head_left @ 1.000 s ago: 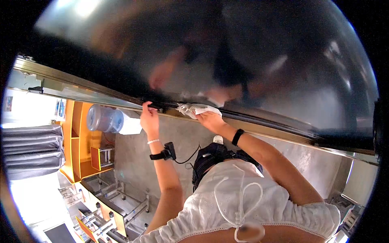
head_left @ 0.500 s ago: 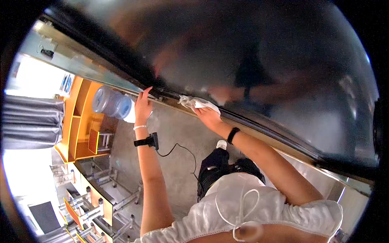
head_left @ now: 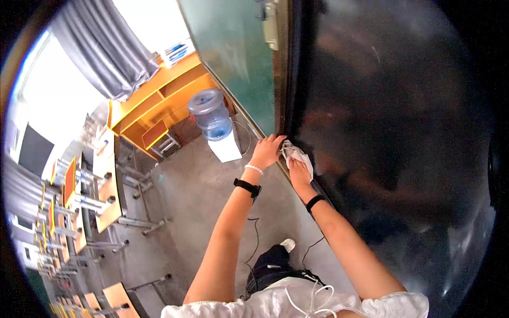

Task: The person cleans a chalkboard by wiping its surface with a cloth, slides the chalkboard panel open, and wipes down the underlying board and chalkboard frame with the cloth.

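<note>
A crumpled white cloth (head_left: 298, 153) lies against the lower edge of a big dark glossy panel (head_left: 392, 138), close to its corner. My right hand (head_left: 300, 174) presses on the cloth with its fingers closed over it. Just left of the cloth, my left hand (head_left: 266, 152) rests at the panel's frame (head_left: 281, 90), its fingers stretched out and holding nothing. Its fingertips come very near the cloth's far end; whether they touch it I cannot tell. Part of the cloth is hidden under my right hand.
A green board (head_left: 238, 58) adjoins the panel's left side. Below it, a blue water jug (head_left: 209, 108) sits on a white dispenser (head_left: 227, 148), beside an orange cabinet (head_left: 180, 79). Desks and stools (head_left: 108, 196) stand at left. Black cables hang near my legs.
My view has turned, so the panel now stands on the right and more of the room shows. My right hand and the cloth have come closer to my left hand along the edge.
</note>
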`<state>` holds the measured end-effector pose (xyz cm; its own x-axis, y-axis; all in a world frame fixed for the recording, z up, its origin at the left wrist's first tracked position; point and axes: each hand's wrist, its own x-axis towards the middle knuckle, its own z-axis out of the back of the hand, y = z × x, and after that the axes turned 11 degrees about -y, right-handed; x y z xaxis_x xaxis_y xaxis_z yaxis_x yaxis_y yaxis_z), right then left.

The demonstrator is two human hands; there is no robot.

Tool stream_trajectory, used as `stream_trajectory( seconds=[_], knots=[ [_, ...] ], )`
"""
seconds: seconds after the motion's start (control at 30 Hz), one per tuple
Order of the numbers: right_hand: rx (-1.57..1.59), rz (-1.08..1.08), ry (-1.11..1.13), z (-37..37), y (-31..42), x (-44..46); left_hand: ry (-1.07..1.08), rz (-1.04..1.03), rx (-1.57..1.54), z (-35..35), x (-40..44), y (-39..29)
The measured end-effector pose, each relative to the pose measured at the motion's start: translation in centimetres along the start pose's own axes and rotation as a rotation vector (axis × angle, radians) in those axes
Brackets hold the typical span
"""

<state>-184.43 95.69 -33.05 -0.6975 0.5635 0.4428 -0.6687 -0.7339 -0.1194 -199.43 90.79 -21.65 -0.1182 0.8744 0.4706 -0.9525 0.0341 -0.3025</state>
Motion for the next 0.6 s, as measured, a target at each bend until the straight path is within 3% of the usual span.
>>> stream_trajectory(
  seconds=[0.13,0.17,0.27,0.4,0.43,0.47,0.53,0.6],
  knots=[
    [-0.055,0.034,-0.026,-1.8,-0.1,1.1,0.081,0.049,-0.025,-0.1,-0.2,0.1],
    [0.035,-0.004,0.161,0.2,0.1,1.9,0.138,0.096,-0.021,0.3,-0.1,-0.3],
    [-0.041,0.058,0.035,-0.3,0.3,2.5,0.095,0.148,-0.074,0.2,-0.8,-0.6],
    [0.03,0.052,0.11,-0.7,0.1,2.6,0.142,0.244,-0.221,0.1,-3.8,-2.5],
    [-0.084,0.149,-0.065,-0.5,0.1,2.0,0.171,0.268,-0.243,0.4,-4.9,-3.1],
    [0.01,0.056,-0.062,-0.4,0.1,1.8,0.135,0.228,-0.248,-0.1,-6.5,-3.0],
    [0.028,0.069,-0.119,-0.1,-0.5,0.5,0.068,0.129,-0.277,-2.2,-9.8,-2.1],
    [0.234,-0.131,-0.019,1.5,-0.6,-1.8,0.132,0.257,-0.506,-3.0,-13.4,-1.8]
  ],
)
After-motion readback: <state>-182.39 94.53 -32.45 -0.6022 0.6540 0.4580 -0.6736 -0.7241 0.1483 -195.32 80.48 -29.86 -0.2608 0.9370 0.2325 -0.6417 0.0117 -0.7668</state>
